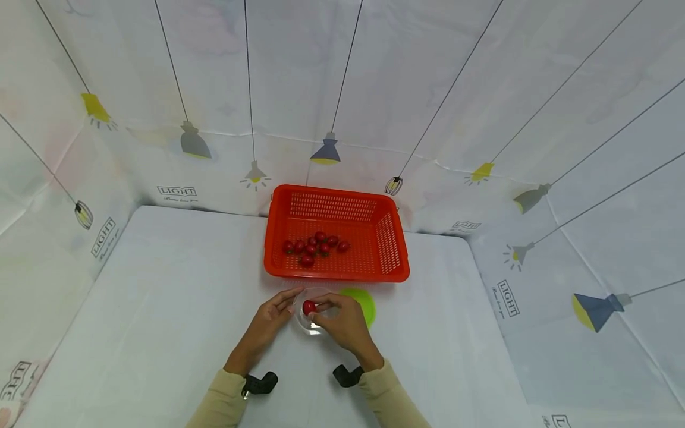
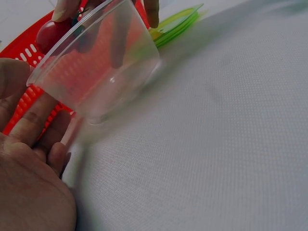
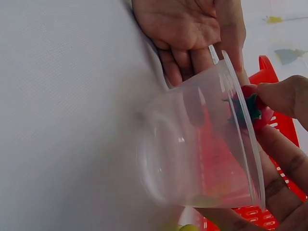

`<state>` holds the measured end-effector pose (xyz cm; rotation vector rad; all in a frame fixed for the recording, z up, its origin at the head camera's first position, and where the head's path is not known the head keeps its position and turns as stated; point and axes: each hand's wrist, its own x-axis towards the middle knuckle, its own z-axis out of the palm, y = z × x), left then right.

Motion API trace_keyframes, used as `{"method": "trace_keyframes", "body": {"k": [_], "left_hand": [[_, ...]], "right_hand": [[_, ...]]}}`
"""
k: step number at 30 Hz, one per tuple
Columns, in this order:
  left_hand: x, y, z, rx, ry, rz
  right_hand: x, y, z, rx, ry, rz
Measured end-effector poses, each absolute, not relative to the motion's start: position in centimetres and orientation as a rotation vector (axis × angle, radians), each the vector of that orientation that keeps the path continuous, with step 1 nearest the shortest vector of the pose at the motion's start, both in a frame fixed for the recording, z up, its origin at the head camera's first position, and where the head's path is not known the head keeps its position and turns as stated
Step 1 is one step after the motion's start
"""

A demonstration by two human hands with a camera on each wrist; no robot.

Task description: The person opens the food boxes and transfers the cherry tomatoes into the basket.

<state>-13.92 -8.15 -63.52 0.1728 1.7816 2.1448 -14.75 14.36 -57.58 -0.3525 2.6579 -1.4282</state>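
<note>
A red cherry tomato [image 1: 308,307] with a green leafy top is pinched between the thumb and fingers of my right hand [image 1: 345,321], at the mouth of a clear plastic cup [image 2: 115,77]. The cup stands on the white table. My left hand [image 1: 267,321] holds the cup from its left side, thumb near the rim and fingers curved along the wall. In the right wrist view, the tomato [image 3: 264,115] shows partly through the rim of the cup [image 3: 168,139]. Several more tomatoes [image 1: 312,249] lie inside a red basket [image 1: 355,274].
The red slotted basket stands just beyond the cup, against the back wall sheet. A round green lid [image 1: 365,304] lies right of the cup, partly hidden by my right hand. White sheets printed with hanging lamps [image 1: 325,150] enclose the table [image 1: 176,285].
</note>
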Motion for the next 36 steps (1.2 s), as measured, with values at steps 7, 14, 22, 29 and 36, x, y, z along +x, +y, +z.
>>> {"method": "trace_keyframes", "body": {"k": [7,14,22,29,36], "left_hand": [[-13.8,-8.0,-63.3,0.166,1.785,2.142],[-13.8,-7.8,-63.5,0.176,1.777,2.153],[-13.7,-7.8,-63.5,0.206,1.791,2.137],[-13.9,-7.8,-63.5,0.246,1.814,2.146],[-14.0,-7.7,-63.3,0.247,1.821,2.134]], "right_hand": [[-14.2,14.7,-57.4,-0.304,2.733,-1.392],[-13.8,15.3,-57.7,-0.281,2.783,-1.419],[-13.4,15.3,-57.4,-0.313,2.877,-1.437],[-13.2,15.0,-56.5,-0.289,2.966,-1.405],[-12.9,14.9,-55.5,-0.345,3.005,-1.411]]}}
